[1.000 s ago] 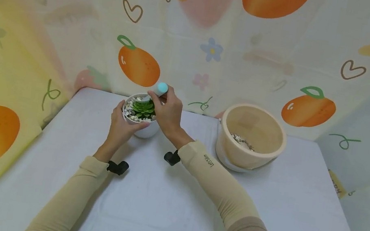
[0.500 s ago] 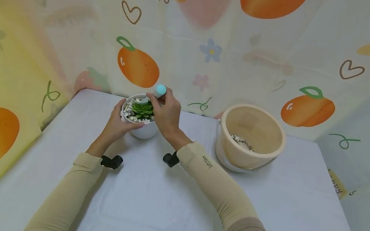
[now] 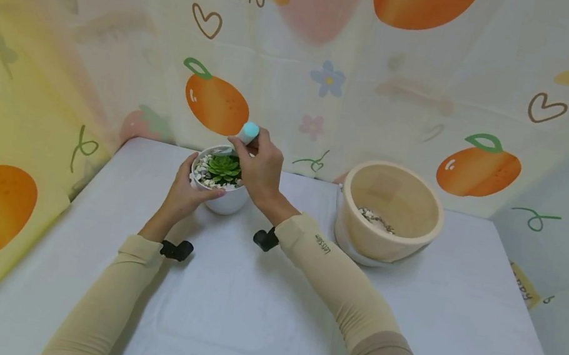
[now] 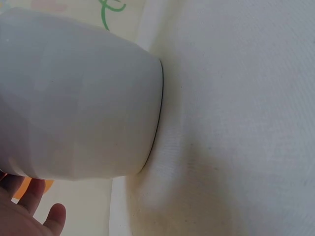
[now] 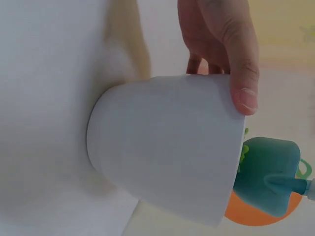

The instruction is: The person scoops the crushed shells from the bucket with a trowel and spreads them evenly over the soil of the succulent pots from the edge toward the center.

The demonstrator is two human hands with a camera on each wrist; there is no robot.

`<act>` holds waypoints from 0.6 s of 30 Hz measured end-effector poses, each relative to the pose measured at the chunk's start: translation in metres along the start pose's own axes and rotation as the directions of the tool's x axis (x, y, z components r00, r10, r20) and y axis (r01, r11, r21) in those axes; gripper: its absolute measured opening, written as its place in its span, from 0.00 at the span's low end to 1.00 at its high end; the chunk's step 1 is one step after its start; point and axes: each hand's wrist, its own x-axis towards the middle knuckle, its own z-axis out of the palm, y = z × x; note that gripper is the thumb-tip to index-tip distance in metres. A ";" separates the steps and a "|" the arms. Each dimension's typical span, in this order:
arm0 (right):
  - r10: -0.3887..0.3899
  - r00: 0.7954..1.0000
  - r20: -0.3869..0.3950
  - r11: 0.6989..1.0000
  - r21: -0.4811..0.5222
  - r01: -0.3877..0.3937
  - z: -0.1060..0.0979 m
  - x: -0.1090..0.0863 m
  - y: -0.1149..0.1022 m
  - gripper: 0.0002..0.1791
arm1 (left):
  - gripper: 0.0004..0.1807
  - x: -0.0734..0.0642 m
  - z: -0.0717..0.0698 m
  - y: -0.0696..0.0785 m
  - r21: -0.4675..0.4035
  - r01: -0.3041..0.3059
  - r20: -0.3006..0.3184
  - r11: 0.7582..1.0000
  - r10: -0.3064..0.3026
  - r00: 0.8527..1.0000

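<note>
Left hand grips the white plant pot, fingers round its left side and thumb along the near rim; right hand pinches the handle of a small shovel between thumb and fingers, its light-blue cap up; the teal blade, clearest in the right wrist view, angles down at the pot's mouth, though whether it touches the pebbles cannot be told. The pot stands on the white-covered tabletop, near its far edge and left of the middle; inside it a green succulent sits ringed by white pebbles.

Half a second ago the blade lapped over the succulent's far leaves; now it lies back by the far rim, the rosette shows more fully, and the cap is a little higher; the pot keeps its place, and the whole head view has shifted only slightly.

Farther out, a black wrist camera sits at each beige sleeve; a larger beige planter stands near the far edge, right of the middle, with pale fragments at its bottom; behind the tabletop hangs a backdrop printed with oranges, hearts, flowers and "happy".
</note>
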 end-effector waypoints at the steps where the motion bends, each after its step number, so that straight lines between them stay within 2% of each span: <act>1: 0.000 1.000 -0.005 1.000 0.003 0.000 -0.001 0.001 -0.001 0.18 | 0.62 0.000 0.000 0.000 0.001 -0.002 0.001 1.000 0.002 1.000; 12: 0.046 0.997 -0.059 0.996 0.083 -0.041 -0.017 0.008 0.002 0.17 | 0.61 0.001 0.001 0.000 0.005 -0.009 -0.012 1.000 0.009 1.000; 18: 0.167 0.984 -0.067 0.979 0.133 -0.157 -0.028 0.005 0.006 0.18 | 0.61 0.001 0.001 -0.002 -0.008 -0.015 -0.008 1.000 0.015 1.000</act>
